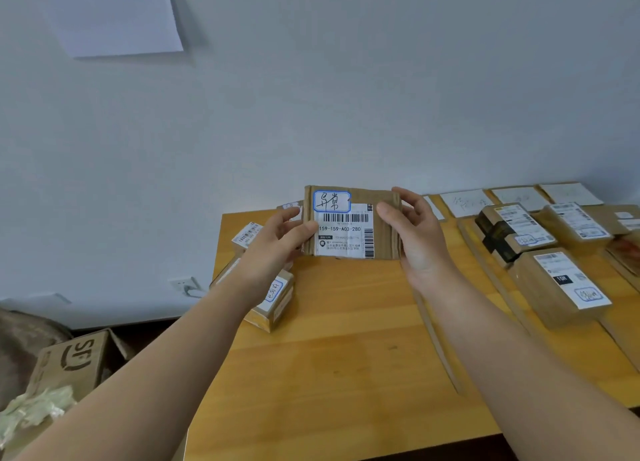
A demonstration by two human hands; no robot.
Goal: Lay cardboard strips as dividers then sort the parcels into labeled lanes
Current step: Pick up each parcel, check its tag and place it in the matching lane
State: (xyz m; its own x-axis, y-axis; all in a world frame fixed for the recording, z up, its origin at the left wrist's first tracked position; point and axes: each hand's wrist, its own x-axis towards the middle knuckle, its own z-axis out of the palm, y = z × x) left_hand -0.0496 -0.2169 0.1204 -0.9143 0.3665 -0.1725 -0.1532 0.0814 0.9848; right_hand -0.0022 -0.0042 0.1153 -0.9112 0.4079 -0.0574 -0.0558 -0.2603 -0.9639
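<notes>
I hold a brown cardboard parcel (349, 225) upright above the wooden table (329, 339), its white shipping label and a blue-bordered handwritten sticker facing me. My left hand (277, 239) grips its left edge and my right hand (415, 235) grips its right edge. Several unsorted parcels (273, 298) lie at the table's left, partly hidden by my left arm. To the right, thin cardboard strips (436, 339) run front to back, with sorted parcels (557, 284) lying between them. White lane label cards (465, 202) sit along the table's far edge.
An open SF cardboard box (69, 363) with crumpled packing stands on the floor at the lower left. A wall socket (183, 284) is on the white wall. A paper sheet (114, 13) hangs at the upper left.
</notes>
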